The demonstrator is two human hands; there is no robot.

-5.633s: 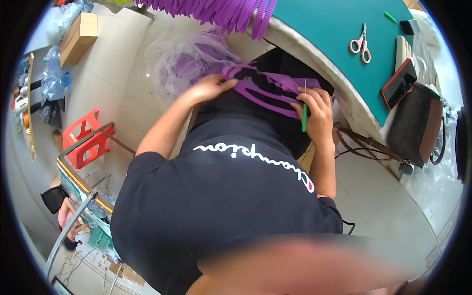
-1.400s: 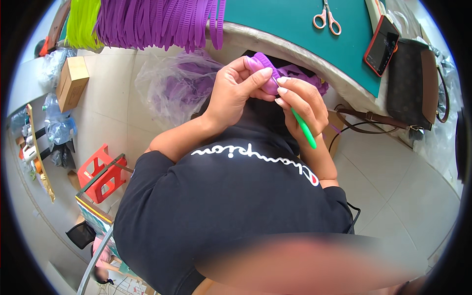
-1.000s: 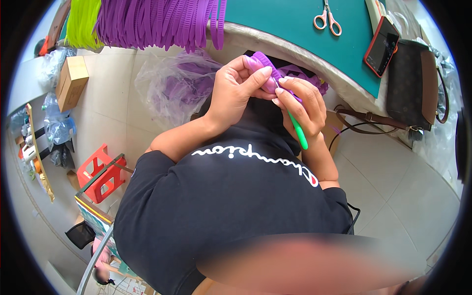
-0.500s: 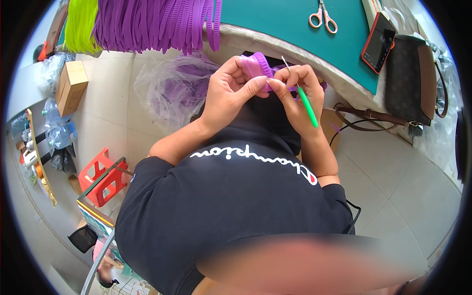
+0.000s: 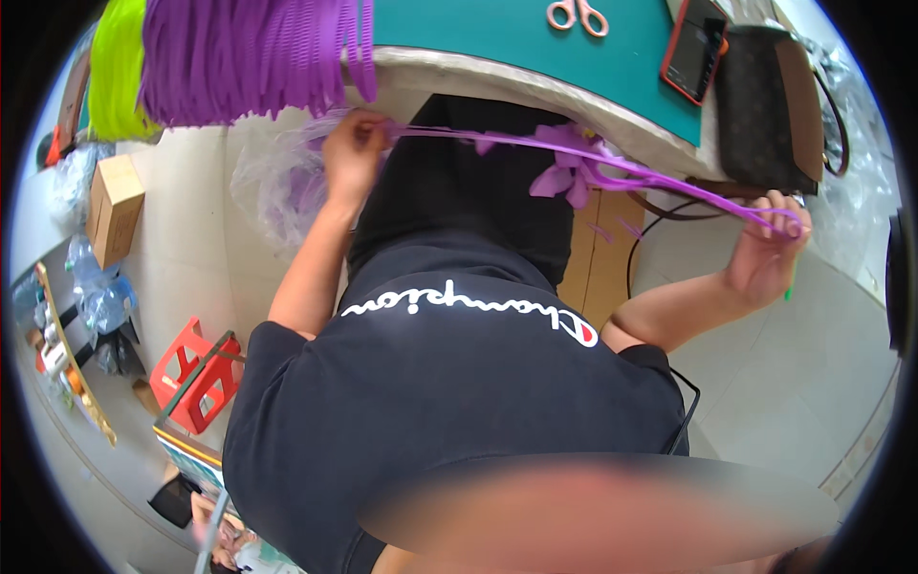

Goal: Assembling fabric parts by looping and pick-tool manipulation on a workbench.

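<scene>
A long purple rubbery strip is stretched across my lap, from hand to hand. Its left end is pinched in my closed left hand, below the hanging purple straps. Far out to the right, my right hand is closed on the other end, where the strip forms narrow loops. A bit of the green handle of a slim tool shows beneath that hand; the rest is hidden. Purple scraps lie under the strip by the table edge.
A green-topped table holds pink-handled scissors, a red-edged phone and a dark bag. Lime straps hang at its left. A clear plastic bag, a cardboard box and a red stool stand left.
My hands have moved wide apart, the right one far outward, drawing the bunched purple piece into a long strip. The tool's pointed tip has gone out of sight. The view has shifted slightly.
</scene>
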